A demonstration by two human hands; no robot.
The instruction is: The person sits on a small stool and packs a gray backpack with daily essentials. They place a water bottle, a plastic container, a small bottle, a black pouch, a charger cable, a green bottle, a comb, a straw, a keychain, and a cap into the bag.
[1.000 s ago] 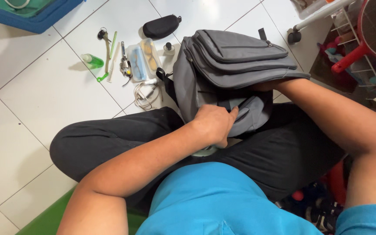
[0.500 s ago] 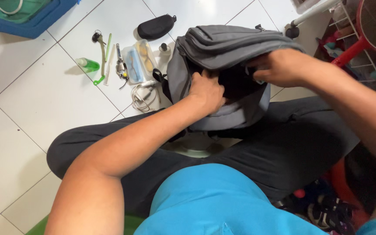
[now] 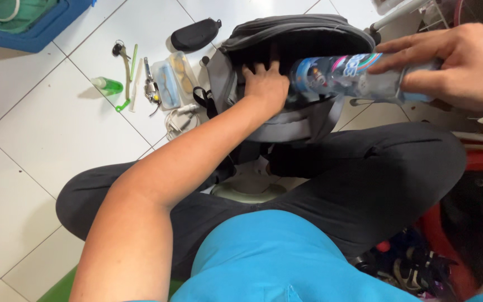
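Bottle (image 3: pixel 359 78) in right grip (image 3: pixel 459 64), seemingly.

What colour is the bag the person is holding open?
The bag is grey with a dark inside, seen in the head view.

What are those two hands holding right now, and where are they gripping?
The right hand grips a clear plastic bottle near one end. The left hand holds the open rim of the grey backpack.
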